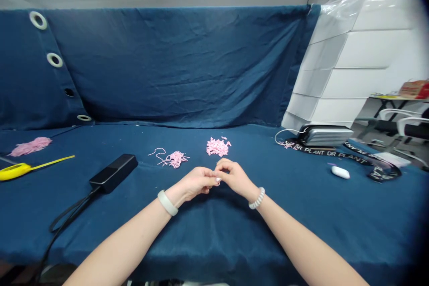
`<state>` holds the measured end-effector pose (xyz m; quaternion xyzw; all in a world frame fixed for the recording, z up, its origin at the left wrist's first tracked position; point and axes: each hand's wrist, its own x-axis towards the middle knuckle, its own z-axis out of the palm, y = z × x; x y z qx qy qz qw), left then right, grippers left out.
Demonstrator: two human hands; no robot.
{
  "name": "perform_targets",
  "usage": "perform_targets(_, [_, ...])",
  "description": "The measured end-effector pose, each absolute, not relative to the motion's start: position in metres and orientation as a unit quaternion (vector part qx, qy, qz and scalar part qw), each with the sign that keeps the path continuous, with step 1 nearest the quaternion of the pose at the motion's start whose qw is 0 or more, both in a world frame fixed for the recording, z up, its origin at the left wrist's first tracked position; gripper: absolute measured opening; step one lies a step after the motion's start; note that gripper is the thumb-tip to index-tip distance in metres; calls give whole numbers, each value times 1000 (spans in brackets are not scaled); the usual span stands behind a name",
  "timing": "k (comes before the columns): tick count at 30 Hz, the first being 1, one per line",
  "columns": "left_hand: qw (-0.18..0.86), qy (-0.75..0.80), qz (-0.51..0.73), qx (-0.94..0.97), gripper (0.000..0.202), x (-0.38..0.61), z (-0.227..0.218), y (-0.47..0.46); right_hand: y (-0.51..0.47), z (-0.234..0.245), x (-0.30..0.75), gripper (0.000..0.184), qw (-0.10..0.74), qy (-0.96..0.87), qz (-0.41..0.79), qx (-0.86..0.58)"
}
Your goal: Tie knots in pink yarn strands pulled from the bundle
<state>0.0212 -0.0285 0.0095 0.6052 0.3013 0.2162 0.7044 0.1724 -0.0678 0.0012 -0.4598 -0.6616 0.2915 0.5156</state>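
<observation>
My left hand (200,182) and my right hand (233,177) meet over the blue cloth, fingertips touching. Both are closed in a pinch; whatever lies between the fingers is too small to make out. Just beyond them is a heap of small pink pieces (217,146). To the left of that heap lies a loose tangle of pink string (175,159), one strand trailing off leftward. A pale band circles my left wrist, and a coiled pale band sits on my right.
At left are a black power adapter (114,173) with cables, a yellow-handled tool (16,171) and a pink yarn bundle (31,146). On the right lie a white case (340,172), a lettered black strap (321,152) and a silver-black device (326,136) before stacked white boxes (355,53).
</observation>
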Motion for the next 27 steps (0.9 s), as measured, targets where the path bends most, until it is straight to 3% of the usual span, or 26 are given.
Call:
perform_targets(5, [692, 276, 263, 613, 26, 22, 14, -33, -63, 9, 184, 31, 567, -541, 404, -471])
perform_targets(11, [664, 222, 300, 647, 21, 23, 12, -34, -70, 16, 188, 53, 411, -556, 554, -464])
perform_targets(19, [665, 213, 305, 648, 22, 26, 12, -38, -74, 19, 186, 42, 346, -626, 550, -431])
perform_targets(27, [675, 230, 326, 621, 25, 26, 8, -36, -71, 16, 186, 33, 418, -589, 569, -394])
